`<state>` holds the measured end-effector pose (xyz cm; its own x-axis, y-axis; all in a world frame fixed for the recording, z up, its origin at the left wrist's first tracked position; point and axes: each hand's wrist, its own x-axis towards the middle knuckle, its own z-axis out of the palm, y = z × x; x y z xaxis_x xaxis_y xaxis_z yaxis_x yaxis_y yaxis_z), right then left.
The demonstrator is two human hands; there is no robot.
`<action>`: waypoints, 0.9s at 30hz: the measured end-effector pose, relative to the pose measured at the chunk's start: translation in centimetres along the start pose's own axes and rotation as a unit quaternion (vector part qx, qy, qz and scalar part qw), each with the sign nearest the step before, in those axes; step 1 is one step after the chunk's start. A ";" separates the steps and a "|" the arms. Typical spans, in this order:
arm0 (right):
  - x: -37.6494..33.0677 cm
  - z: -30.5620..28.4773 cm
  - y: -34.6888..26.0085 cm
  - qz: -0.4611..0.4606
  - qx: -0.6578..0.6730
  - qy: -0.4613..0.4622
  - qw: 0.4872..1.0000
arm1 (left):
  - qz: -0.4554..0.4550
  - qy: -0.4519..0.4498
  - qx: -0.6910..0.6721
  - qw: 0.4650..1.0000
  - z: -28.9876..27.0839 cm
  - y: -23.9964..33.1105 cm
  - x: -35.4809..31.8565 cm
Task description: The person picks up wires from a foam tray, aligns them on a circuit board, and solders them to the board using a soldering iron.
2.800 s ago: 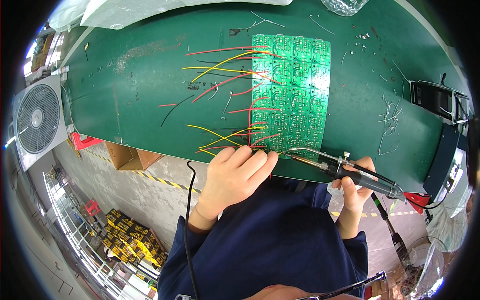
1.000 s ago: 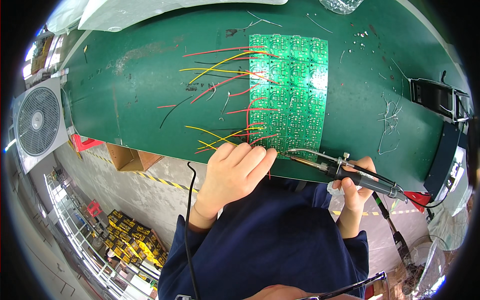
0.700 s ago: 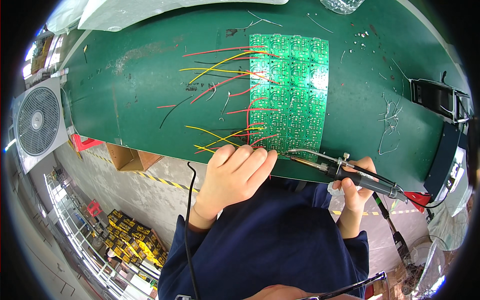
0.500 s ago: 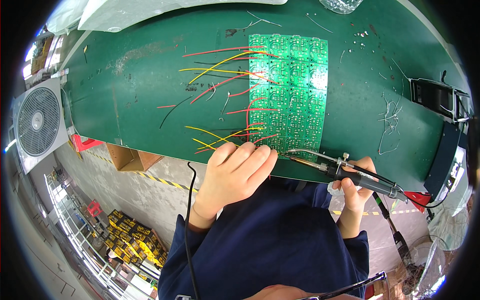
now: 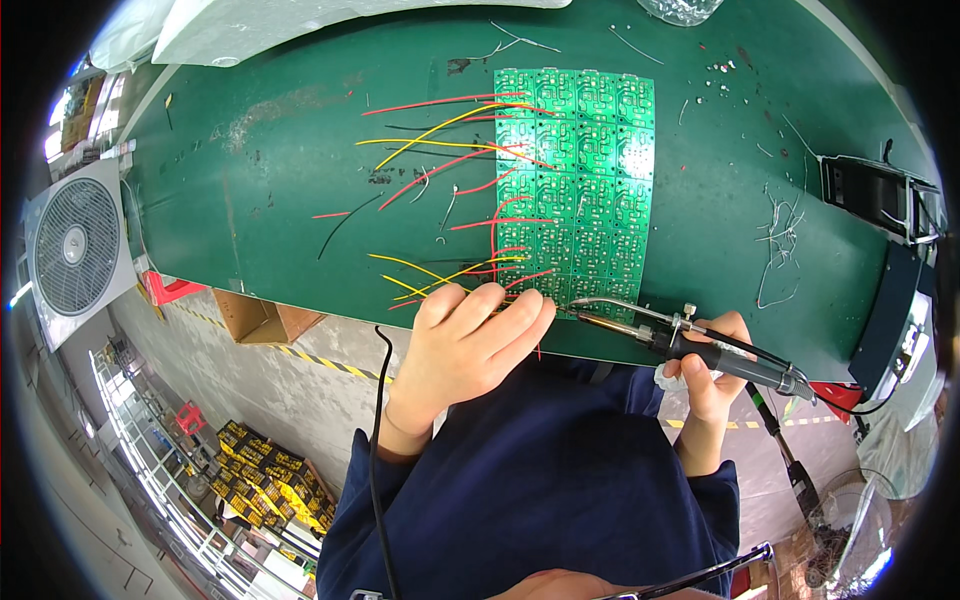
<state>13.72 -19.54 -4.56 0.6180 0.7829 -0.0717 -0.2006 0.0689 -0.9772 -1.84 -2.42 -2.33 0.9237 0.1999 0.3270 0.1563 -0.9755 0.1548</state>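
Note:
A panel of green circuit boards [image 5: 595,190] lies on the green table, with red, yellow and black wires running off its left side. At the panel's near edge my left hand [image 5: 475,335] is closed, its fingertips pinched together. A short red wire [image 5: 540,351] shows just below those fingers; their exact grip on it is hidden. My right hand [image 5: 715,370] is wrapped round a black-handled soldering iron [image 5: 690,350] with a thin metal feed tube clamped along it. The iron's tip points left, close to my left fingertips at the panel's near edge.
Loose wire bits [image 5: 780,245] and solder scraps are strewn over the table [image 5: 270,190]. A black stand [image 5: 880,195] and a dark box [image 5: 890,320] occupy the right side. To the left is a fan [image 5: 75,243]. A black cable [image 5: 380,450] hangs by my left arm.
Both hands and the iron stay nearly in place. The panel and wires appear shifted very slightly left in the picture.

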 end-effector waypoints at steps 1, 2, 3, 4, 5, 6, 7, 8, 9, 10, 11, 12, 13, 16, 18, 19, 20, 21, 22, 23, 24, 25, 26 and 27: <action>0.0 0.0 0.0 0.007 0.005 0.008 1.000 | 0.002 -0.002 0.000 1.000 0.0 0.0 0.0; 0.0 0.1 -0.1 0.002 0.006 0.001 1.000 | -0.001 -0.006 -0.003 1.000 0.0 0.0 0.0; 0.0 0.1 -0.1 0.004 0.013 0.005 1.000 | 0.003 -0.003 -0.001 1.000 0.0 0.0 0.0; 0.0 0.2 -0.1 0.014 0.018 0.014 1.000 | 0.003 -0.004 -0.002 1.000 0.0 0.0 0.0; 0.0 0.2 -0.1 0.007 0.020 0.008 1.000 | -0.002 -0.006 -0.006 1.000 0.1 0.0 0.0; 0.1 0.2 -0.2 0.008 0.020 0.005 1.000 | 0.002 -0.004 -0.004 1.000 0.1 0.0 0.0; 0.1 0.2 -0.2 0.015 0.019 0.010 1.000 | 0.000 -0.002 -0.005 1.000 0.1 0.0 0.0; 0.1 0.2 -0.2 0.009 0.020 0.003 1.000 | -0.006 -0.004 -0.008 1.000 0.1 -0.1 0.0; 0.1 0.2 -0.2 0.010 0.019 0.001 1.000 | -0.002 -0.001 -0.007 1.000 0.1 -0.1 0.0; 0.1 0.2 -0.3 0.016 0.019 0.007 1.000 | -0.004 0.000 -0.009 1.000 0.2 -0.1 0.0; 0.1 0.2 -0.3 0.011 0.019 0.000 1.000 | -0.010 -0.002 -0.012 1.000 0.2 0.0 -0.1; 0.2 0.2 -0.3 0.009 0.018 0.003 1.000 | -0.005 0.000 -0.011 1.000 0.2 -0.1 -0.1; 0.2 0.3 -0.3 0.015 0.017 0.012 1.000 | -0.005 0.002 -0.010 1.000 0.2 -0.1 0.0; 0.1 0.4 -0.5 0.029 0.022 0.018 0.999 | -0.003 0.001 -0.008 1.000 0.1 -0.1 -0.1; 0.0 0.4 -0.5 0.020 0.024 0.013 0.999 | -0.003 -0.002 -0.007 1.000 0.1 0.0 -0.1; 0.0 0.4 -0.5 0.028 0.027 0.021 0.999 | -0.003 -0.003 -0.006 1.000 0.1 0.0 -0.1; 0.0 0.3 -0.5 0.021 0.026 0.015 0.999 | -0.006 -0.006 -0.007 1.000 0.1 0.0 -0.1; 0.0 0.3 -0.5 0.022 0.024 0.015 0.999 | -0.002 -0.004 -0.005 1.000 0.1 0.0 -0.1; 0.0 0.3 -0.5 0.029 0.024 0.020 0.999 | -0.002 -0.004 -0.005 1.000 0.1 0.0 -0.1; 0.0 0.3 -0.5 0.022 0.023 0.014 0.999 | -0.007 -0.006 -0.007 1.000 0.1 0.0 -0.1; 0.0 0.3 -0.5 0.021 0.019 0.015 0.999 | -0.003 -0.004 -0.005 1.000 0.1 0.0 0.0; 0.1 0.3 -0.4 0.020 0.014 0.017 1.000 | -0.001 -0.006 -0.005 1.000 0.1 0.0 0.0; 0.1 0.3 -0.4 0.020 0.014 0.017 1.000 | -0.004 -0.010 -0.007 1.000 0.1 0.0 0.0; 0.0 0.3 -0.5 0.022 0.018 0.019 0.999 | 0.000 -0.008 -0.006 1.000 0.1 0.0 0.0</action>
<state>13.59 -19.32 -4.05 0.6361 0.7618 -0.1222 -0.2543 0.0576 -0.9654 -1.80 -2.44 -2.37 0.9288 0.1987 0.3127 0.1527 -0.9743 0.1655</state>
